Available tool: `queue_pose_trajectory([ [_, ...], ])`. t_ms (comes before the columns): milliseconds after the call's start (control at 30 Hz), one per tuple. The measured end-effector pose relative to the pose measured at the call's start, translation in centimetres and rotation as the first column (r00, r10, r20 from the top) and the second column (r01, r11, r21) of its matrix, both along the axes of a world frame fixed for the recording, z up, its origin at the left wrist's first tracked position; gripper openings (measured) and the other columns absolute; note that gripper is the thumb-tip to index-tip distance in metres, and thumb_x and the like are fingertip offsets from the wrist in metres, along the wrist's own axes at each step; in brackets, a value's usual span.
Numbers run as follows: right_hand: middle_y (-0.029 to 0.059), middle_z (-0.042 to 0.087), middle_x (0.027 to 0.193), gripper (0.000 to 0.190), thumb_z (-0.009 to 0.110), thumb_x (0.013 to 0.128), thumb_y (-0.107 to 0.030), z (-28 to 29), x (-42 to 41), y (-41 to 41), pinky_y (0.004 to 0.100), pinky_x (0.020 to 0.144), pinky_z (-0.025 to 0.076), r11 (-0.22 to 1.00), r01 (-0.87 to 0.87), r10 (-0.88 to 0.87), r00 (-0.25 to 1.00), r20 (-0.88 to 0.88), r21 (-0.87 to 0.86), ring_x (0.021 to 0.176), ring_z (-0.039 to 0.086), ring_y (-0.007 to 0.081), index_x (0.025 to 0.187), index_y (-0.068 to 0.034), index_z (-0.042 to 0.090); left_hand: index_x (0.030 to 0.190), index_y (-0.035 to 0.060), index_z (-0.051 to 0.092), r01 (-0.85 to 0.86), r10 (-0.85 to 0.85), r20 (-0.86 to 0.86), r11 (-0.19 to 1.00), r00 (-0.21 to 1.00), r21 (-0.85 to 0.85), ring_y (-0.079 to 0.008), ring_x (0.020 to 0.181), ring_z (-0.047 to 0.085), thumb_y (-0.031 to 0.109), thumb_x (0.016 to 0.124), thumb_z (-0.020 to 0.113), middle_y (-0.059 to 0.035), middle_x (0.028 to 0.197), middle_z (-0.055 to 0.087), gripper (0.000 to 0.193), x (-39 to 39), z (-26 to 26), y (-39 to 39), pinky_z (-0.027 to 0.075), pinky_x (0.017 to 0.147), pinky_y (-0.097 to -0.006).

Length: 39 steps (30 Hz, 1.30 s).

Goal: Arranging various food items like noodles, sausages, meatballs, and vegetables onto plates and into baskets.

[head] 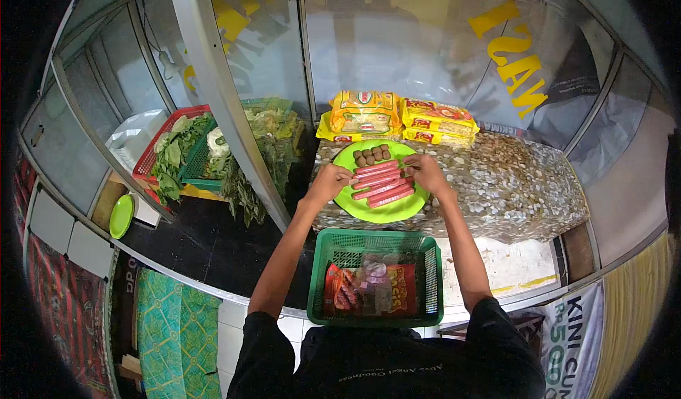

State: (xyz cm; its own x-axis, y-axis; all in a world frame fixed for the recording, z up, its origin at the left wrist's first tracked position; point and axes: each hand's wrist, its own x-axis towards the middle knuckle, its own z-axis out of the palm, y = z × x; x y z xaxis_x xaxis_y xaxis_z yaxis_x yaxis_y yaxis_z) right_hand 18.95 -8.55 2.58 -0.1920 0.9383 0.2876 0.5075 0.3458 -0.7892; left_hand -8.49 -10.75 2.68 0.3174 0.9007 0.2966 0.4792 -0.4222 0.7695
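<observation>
A bright green plate [346,206] lies on the pebble-patterned surface before me. Several red, film-wrapped sausages [391,193] lie side by side on it, with a cluster of brown meatballs [372,156] at the plate's far side. At the sausages' left ends, my left hand [331,183] pinches the tip of one between thumb and fingers. My right hand [426,172] is at their right ends, fingers bent close to the upper sausages; whether it grips one is unclear.
Near my body stands a green plastic basket [315,279] holding a red food packet [401,290]. Yellow noodle packs [367,113] are stacked behind the plate. Beyond a metal post [226,90] at left are leafy greens [178,149] in a red basket [143,159]. Glass panes [372,42] enclose the counter.
</observation>
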Motion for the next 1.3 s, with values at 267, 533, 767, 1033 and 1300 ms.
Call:
queue_pose_trajectory([
  [267, 0.0145, 0.066, 0.088, 0.031, 0.067, 0.074, -0.003, -1.6, 0.3, 2.0, 0.0311, 0.067, 0.052, 1.0, -0.011, 0.009, 0.989, 0.148, 0.011, 0.077, 0.064, 0.0193, 0.102, 0.007, 0.059, 0.092, -0.0044, 0.066, 0.064, -0.065, -0.03, 0.997, 0.997, -0.036, -0.0189, 0.076, 0.065, 0.005, 0.078, 0.064, -0.017, 0.085, 0.067, 0.017, 1.5, -0.1, 0.7, 0.051, 0.07, -0.0309],
  [533, 0.0176, 0.066, 0.087, 0.036, 0.068, 0.072, -0.002, 0.9, -0.8, 0.7, 0.032, 0.064, 0.052, 0.998, 0.002, 0.004, 0.995, 0.101, -0.063, 0.074, 0.066, 0.0237, 0.106, 0.003, 0.06, 0.1, -0.0101, 0.06, -0.017, 0.015, -0.013, 0.991, 1.0, -0.133, -0.0219, 0.076, 0.066, 0.008, 0.074, 0.07, -0.0202, 0.088, 0.066, 0.034, 0.4, 0.4, 0.3, 0.051, 0.067, -0.0306],
  [767, 0.0157, 0.067, 0.083, 0.03, 0.066, 0.074, -0.005, -0.1, -0.8, 1.4, 0.0349, 0.065, 0.051, 0.998, 0.02, -0.008, 0.977, 0.213, -0.052, 0.064, 0.065, 0.0266, 0.104, 0.0, 0.062, 0.099, -0.0073, 0.062, -0.036, 0.033, -0.019, 0.98, 0.999, -0.195, -0.0231, 0.078, 0.066, 0.009, 0.072, 0.072, -0.021, 0.09, 0.065, 0.033, 1.5, 0.6, 0.6, 0.051, 0.067, -0.032],
  [1033, 0.0208, 0.065, 0.089, 0.028, 0.066, 0.073, -0.008, 0.3, -0.8, 0.1, 0.0361, 0.075, 0.05, 0.998, 0.015, -0.022, 0.992, 0.122, 0.061, 0.084, 0.064, 0.029, 0.099, 0.001, 0.064, 0.095, -0.0063, 0.064, -0.122, 0.123, 0.022, 0.991, 0.992, -0.049, -0.0265, 0.079, 0.065, 0.012, 0.074, 0.07, -0.0209, 0.089, 0.065, 0.028, 1.7, 0.9, -0.8, 0.051, 0.069, -0.0336],
  [1300, 0.0204, 0.065, 0.09, 0.03, 0.066, 0.07, -0.001, 1.1, 0.8, -1.2, 0.0336, 0.073, 0.051, 0.998, -0.043, 0.027, 0.961, 0.276, 0.051, 0.083, 0.065, 0.0275, 0.099, 0.006, 0.062, 0.091, -0.007, 0.065, 0.011, -0.015, -0.046, 0.995, 0.999, -0.101, -0.0249, 0.08, 0.065, 0.013, 0.076, 0.069, -0.0191, 0.083, 0.066, 0.025, 1.1, 1.3, -1.4, 0.05, 0.07, -0.0325],
])
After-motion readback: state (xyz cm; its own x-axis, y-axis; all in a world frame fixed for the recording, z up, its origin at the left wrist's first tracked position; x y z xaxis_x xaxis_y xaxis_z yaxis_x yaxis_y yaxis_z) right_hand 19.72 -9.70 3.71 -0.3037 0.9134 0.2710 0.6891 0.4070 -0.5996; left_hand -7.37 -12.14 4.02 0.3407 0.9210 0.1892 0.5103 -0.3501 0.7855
